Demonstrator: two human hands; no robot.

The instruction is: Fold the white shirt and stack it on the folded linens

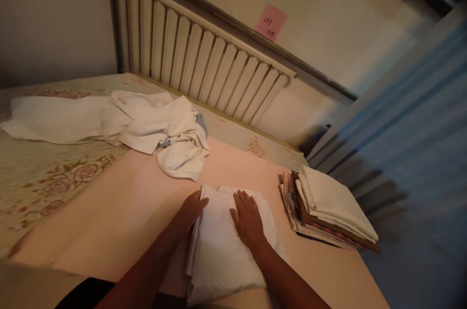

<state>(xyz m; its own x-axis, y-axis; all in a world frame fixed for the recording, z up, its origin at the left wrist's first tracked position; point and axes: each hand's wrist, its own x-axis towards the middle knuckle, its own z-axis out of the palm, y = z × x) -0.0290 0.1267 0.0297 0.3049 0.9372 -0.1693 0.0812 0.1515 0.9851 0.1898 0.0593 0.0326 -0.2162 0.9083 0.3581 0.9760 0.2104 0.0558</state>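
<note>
A folded white cloth (222,255) lies on the pink sheet (120,221) right in front of me. My left hand (191,209) rests at the cloth's left edge, its fingers curled against the fold. My right hand (248,219) lies flat on top of the cloth with fingers stretched out. Neither hand lifts the cloth.
A heap of unfolded white cloths (146,126) lies at the back left on the flowered bedspread (47,177). A stack of folded cloths (328,209) sits at the right. Behind stand a ribbed radiator (193,61), a wall with a pink note (270,22), and a blue curtain (419,143) at right.
</note>
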